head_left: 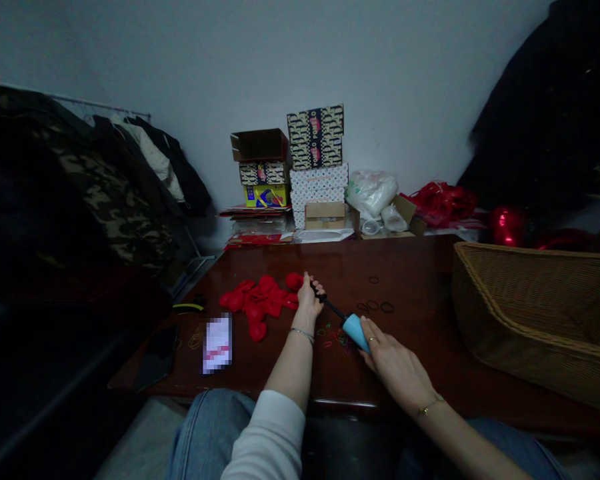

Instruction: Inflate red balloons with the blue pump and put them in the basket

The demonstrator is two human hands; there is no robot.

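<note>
A balloon pump with a light blue barrel and a black rod slants over the dark table between my two hands. My right hand is closed around the blue barrel. The fingers of my left hand wrap round the pump's black far end. Just beyond my left thumb is a rounded red balloon; whether it is fixed to the pump is hidden by the hand. Left of that hand lies a heap of flat red balloons. Small coloured bands lie under the pump.
Black rings lie on the wooden table. A wicker basket stands at the right. At the left are a pale blurred packet and a dark flat phone-like object. Stacked boxes stand along the wall.
</note>
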